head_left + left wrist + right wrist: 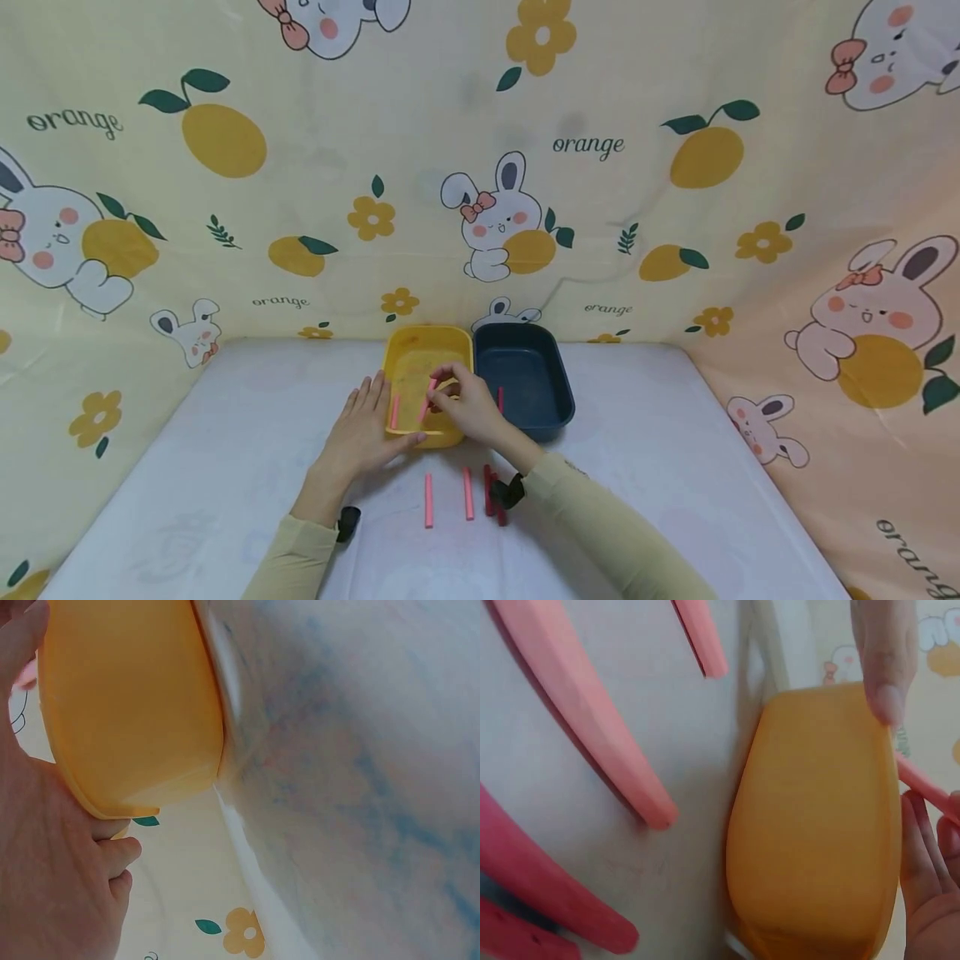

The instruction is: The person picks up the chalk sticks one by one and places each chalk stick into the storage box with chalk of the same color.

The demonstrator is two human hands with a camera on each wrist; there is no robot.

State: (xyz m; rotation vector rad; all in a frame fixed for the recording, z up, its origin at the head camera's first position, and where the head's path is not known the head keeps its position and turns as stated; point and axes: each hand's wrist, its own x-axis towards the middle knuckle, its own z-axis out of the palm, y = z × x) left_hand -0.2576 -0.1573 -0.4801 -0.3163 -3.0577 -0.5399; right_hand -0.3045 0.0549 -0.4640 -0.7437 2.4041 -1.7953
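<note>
My left hand lies along the left side of a yellow plastic bin, fingers extended and thumb touching the near rim. Over that bin, my right hand pinches a pink stick between thumb and fingertips, its lower end slanting down toward me. The held stick also shows past the bin's rim in the right wrist view. Another pink stick leans inside the bin near its left wall. A red stick stands in the dark blue bin, partly covered by my right hand.
On the white table in front of the bins lie two pink sticks, one to the left and one nearer the middle. Beside them, two red sticks lie close together, partly behind the black right wrist camera. A patterned cloth hangs behind.
</note>
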